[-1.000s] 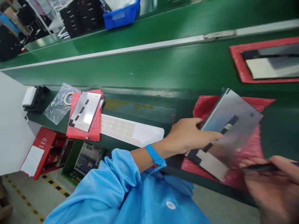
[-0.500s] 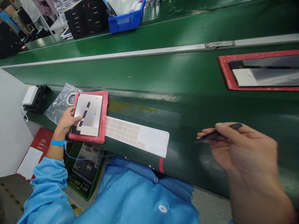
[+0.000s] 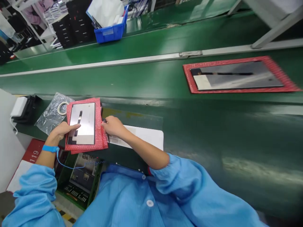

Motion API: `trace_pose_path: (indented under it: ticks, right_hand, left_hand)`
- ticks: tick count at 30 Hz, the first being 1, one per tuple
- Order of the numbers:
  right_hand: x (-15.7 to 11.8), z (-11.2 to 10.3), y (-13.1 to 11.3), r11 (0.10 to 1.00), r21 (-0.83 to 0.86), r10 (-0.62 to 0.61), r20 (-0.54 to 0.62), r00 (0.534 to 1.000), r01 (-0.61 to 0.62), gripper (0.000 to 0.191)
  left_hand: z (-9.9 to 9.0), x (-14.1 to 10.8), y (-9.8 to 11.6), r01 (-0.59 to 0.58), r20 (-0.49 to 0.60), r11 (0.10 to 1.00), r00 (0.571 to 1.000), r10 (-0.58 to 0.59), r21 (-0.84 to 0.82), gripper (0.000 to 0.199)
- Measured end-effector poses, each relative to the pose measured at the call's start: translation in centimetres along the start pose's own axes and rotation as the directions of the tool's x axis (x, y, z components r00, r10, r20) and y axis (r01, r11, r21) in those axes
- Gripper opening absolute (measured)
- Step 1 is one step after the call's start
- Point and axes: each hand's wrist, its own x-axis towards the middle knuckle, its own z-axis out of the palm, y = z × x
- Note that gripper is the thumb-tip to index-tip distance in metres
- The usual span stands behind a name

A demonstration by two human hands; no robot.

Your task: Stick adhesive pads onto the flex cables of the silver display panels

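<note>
A flat display panel (image 3: 88,121) with a dark flex strip lies on red bubble-wrap sleeves (image 3: 98,110) at the left of the bench. My left hand (image 3: 62,130) holds the panel's left edge, its thumb pressed on the face beside the strip. Closed at the sleeves' right edge is my right hand (image 3: 114,126), its fingertips touching the wrap. A small dark end of the black tweezers (image 3: 104,120) shows at those fingers; the rest is hidden. Beneath my right forearm lies a white label sheet (image 3: 150,136), partly covered.
Another panel (image 3: 236,78) rests on red bubble wrap farther back at the right. Left of my work are a clear plastic bag (image 3: 48,118) and a tape roll (image 3: 62,108). A blue bin (image 3: 110,34) stands across the bench; a green crate (image 3: 82,203) sits below its edge.
My right hand has swung from the right side of the bench across to the sleeves' right edge. My left hand stays on the panel. The view has shifted right.
</note>
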Motion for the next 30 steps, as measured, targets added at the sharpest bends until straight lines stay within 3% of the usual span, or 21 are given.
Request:
trace_pose_path:
  ticks: [3, 7, 12, 15, 18, 21, 26, 30]
  right_hand:
    - [1.6, 2.0, -0.9, 0.999, -0.039, 0.01, 0.067, 0.998, -0.008, 0.038]
    - [2.1, 2.1, 0.2, 0.999, 0.023, 0.027, 0.15, 0.988, -0.031, 0.038]
    - [1.2, 0.4, 2.3, 0.979, 0.162, 0.084, 0.223, 0.971, -0.122, 0.037]
    - [0.5, -0.5, 3.2, 0.958, 0.229, 0.122, 0.215, 0.969, -0.172, 0.037]
    - [0.0, -1.1, 3.7, 0.942, 0.27, 0.144, 0.212, 0.967, -0.2, 0.038]
    - [0.0, -1.1, 3.7, 0.933, 0.289, 0.151, 0.218, 0.964, -0.212, 0.038]
    - [0.0, -1.2, 3.0, 0.92, 0.32, 0.166, 0.207, 0.964, -0.226, 0.038]
    - [-0.1, -1.6, 2.8, 0.895, 0.376, 0.175, 0.196, 0.965, -0.238, 0.037]
  left_hand:
    - [0.4, -0.8, 0.5, 0.14, 0.114, 0.99, 0.983, -0.143, 0.035, 0.036]
    - [1.1, -1.9, 0.6, 0.144, 0.186, 0.989, 0.973, -0.139, -0.015, 0.034]
    - [1.4, -3.0, 1.1, 0.056, 0.132, 0.991, 0.99, -0.04, -0.119, 0.032]
    - [0.6, -2.9, 2.8, -0.004, 0.053, 0.984, 0.999, 0.014, -0.18, 0.03]
    - [0.3, -1.5, 6.0, -0.109, -0.041, 0.957, 0.994, 0.102, -0.268, 0.03]
    - [1.6, 1.4, 10.8, -0.255, -0.134, 0.889, 0.966, 0.22, -0.38, 0.033]
    - [7.4, 7.5, 19.7, -0.443, -0.256, 0.737, 0.896, 0.362, -0.51, 0.038]
    - [12.1, 9.9, 23.4, -0.463, -0.264, 0.705, 0.886, 0.38, -0.538, 0.041]
